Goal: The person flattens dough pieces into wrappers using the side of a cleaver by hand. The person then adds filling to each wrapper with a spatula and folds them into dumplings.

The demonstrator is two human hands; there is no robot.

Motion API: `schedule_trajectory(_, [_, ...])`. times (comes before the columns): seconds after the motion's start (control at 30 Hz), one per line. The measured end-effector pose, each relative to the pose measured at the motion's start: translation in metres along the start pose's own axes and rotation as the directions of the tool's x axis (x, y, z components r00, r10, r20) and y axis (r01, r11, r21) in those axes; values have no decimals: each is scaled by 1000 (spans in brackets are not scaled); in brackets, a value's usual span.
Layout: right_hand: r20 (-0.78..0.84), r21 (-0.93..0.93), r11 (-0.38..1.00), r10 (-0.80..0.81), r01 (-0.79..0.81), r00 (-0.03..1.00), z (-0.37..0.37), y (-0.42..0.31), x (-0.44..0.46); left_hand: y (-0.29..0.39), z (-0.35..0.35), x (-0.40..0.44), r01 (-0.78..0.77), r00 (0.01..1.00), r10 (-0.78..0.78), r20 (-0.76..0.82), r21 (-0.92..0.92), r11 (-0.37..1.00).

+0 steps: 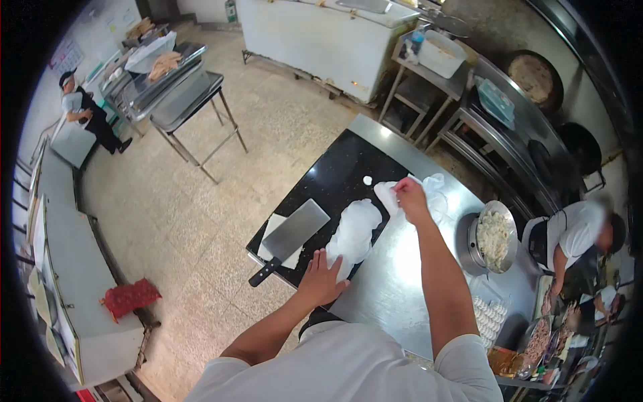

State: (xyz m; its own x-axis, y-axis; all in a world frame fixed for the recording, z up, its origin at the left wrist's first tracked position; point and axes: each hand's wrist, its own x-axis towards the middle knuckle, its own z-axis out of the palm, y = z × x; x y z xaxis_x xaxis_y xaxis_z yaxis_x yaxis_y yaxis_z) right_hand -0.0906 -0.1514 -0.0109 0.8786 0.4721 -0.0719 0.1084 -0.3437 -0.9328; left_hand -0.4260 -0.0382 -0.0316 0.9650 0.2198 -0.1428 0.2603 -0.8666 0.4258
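My left hand (321, 280) rests with its fingers spread at the near end of a white, lumpy wrapped bundle (355, 231) on the black board (328, 174); what the wrap covers is hidden. Farther to the right, my right hand (410, 199) has its fingers pinched on a crumpled white sheet (434, 194), cloth or plastic, I cannot tell which. Just left of that sheet is a small white piece of dough (367, 180). A cleaver (295, 231) lies across a folded white cloth (272, 234), its black handle over the board's near edge.
A metal bowl of pale chopped food (494, 238) stands on the steel table (395, 288). Small white pieces (489, 318) sit in rows nearby. A co-worker (573, 231) leans in at right; another person (87, 110) stands far left. A red mesh sack (130, 299) lies left.
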Motion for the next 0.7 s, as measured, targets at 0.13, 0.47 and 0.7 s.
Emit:
schedule_trajectory(0.13, [-20,324,946,12,-5,1000,-69,-43,-17,1,-17,14,10,1000,-9,3,-157,988])
schedule_trajectory(0.47, [-212,821,515,-125,246,969,-192,-66,-195,-46,-14,75,267,963,-220,158,-426,864])
schedule_trajectory(0.7, [-253,865,455,28,213,967,-267,-11,-356,-21,-2,70,170,983,-181,-2,-334,927])
